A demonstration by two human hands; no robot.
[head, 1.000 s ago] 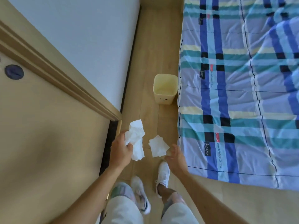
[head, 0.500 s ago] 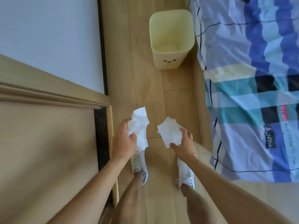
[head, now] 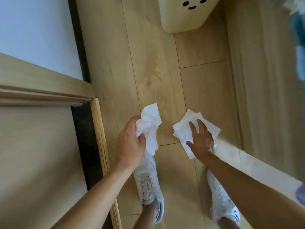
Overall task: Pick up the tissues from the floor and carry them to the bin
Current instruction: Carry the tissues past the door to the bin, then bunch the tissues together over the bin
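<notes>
My left hand (head: 130,142) is closed around a crumpled white tissue (head: 151,123) that sticks out above my fingers and hangs down past them. A second white tissue (head: 181,128) lies flat on the wooden floor to its right. My right hand (head: 200,141) rests on top of that tissue with the fingers spread, pressing it against the floor. The pale yellow bin (head: 184,15) with a small face printed on it stands on the floor straight ahead; only its lower part shows at the top edge.
A white wall with a dark skirting (head: 79,47) and a wooden door frame (head: 99,129) close off the left. The bed's wooden side (head: 257,80) and blue bedcover (head: 299,38) run along the right. My white shoes (head: 148,182) stand below my hands.
I have bent lower, so the floor and bin look nearer. My right hand has gone from touching the flat tissue's edge to lying spread on top of it. The left hand keeps its tissue.
</notes>
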